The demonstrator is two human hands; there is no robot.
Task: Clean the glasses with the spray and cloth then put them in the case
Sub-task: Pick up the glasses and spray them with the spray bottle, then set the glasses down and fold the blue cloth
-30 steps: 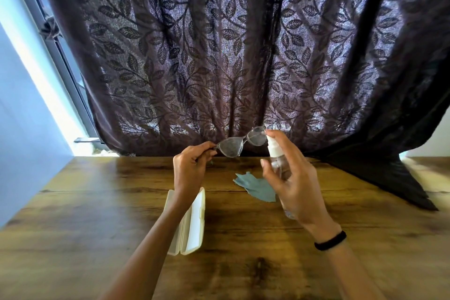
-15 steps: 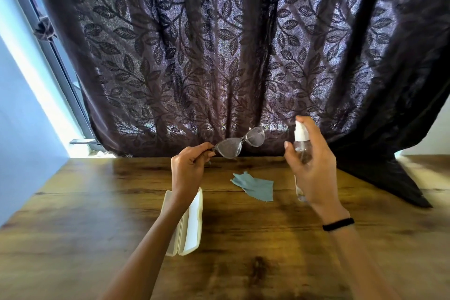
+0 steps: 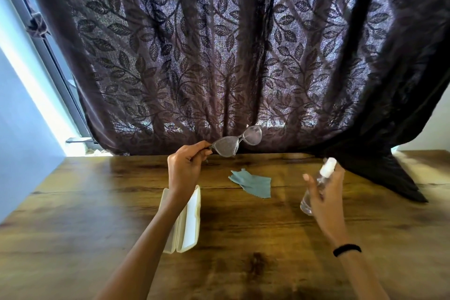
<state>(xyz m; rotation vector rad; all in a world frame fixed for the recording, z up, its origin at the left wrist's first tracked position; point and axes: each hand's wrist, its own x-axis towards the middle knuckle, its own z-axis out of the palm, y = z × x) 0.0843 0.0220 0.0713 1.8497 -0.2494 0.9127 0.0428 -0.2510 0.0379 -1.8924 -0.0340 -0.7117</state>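
My left hand [image 3: 186, 168] pinches the clear-framed glasses [image 3: 237, 142] by one end and holds them up above the far part of the wooden table [image 3: 97, 202]; both lenses look misted. My right hand [image 3: 325, 192] grips a clear spray bottle [image 3: 316, 182] with a white nozzle, tilted, low over the table's right side and well apart from the glasses. A blue-grey cloth [image 3: 252, 182] lies crumpled on the table between my hands. The white glasses case [image 3: 188, 221] lies open under my left forearm.
A dark leaf-patterned curtain [image 3: 219, 56] hangs along the table's far edge, and its right end [image 3: 389, 173] drapes onto the tabletop beyond the bottle. A window frame and pale wall stand at the left.
My right hand has carried the spray bottle away from the glasses, to the right and down toward the table. The left hand keeps the glasses almost still.
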